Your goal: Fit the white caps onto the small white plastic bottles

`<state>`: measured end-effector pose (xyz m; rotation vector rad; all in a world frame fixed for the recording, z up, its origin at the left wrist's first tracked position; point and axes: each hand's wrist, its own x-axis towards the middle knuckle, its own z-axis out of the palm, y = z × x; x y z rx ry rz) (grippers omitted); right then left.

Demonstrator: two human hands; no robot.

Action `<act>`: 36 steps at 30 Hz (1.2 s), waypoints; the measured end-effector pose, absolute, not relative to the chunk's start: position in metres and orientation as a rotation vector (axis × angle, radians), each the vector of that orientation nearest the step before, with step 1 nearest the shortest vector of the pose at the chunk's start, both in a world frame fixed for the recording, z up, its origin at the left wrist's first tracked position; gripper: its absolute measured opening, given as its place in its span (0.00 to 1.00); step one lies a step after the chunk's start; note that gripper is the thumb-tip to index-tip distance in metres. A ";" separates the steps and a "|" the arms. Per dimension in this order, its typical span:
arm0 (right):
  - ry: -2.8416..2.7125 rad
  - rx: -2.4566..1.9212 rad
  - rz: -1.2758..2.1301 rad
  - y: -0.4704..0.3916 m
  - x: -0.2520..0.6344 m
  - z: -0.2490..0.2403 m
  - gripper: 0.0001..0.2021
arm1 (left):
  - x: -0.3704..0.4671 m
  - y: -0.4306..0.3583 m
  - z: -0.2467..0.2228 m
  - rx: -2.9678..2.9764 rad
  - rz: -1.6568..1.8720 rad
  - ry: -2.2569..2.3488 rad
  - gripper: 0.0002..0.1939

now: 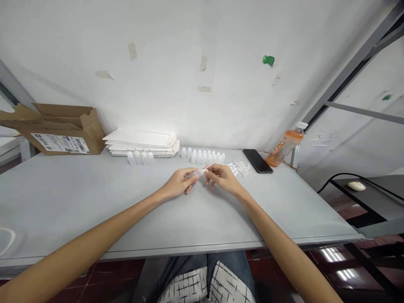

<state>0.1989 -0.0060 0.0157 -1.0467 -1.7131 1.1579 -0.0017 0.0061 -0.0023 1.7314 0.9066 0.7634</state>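
Above the middle of the grey table, my left hand (179,182) is closed around a small translucent plastic bottle (196,173), which lies sideways with its neck toward the right. At that neck, my right hand (222,177) pinches a small white plastic piece, largely covered by the fingers. Just beyond both hands stand several small white bottles (203,158) in close rows. A pile of small white plastic parts with thin tails (242,169) spreads out past my right hand. To the left, several similar bottles (141,158) with thin pointed tips stand in a row.
A stack of white envelopes (139,141) lies against the wall, beside an open cardboard box (67,130). On the right are a black phone (257,160) and a leaning bottle of orange drink (285,145). A white mouse (356,186) rests on a lower surface beyond the table (151,235).
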 end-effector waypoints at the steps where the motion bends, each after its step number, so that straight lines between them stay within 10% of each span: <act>1: -1.733 -1.057 1.137 -0.006 0.199 0.015 0.17 | -0.002 0.006 -0.003 1.737 0.765 0.923 0.22; 36: -1.969 -1.247 0.997 -0.008 0.199 0.015 0.24 | -0.001 0.000 -0.004 1.814 0.756 0.926 0.26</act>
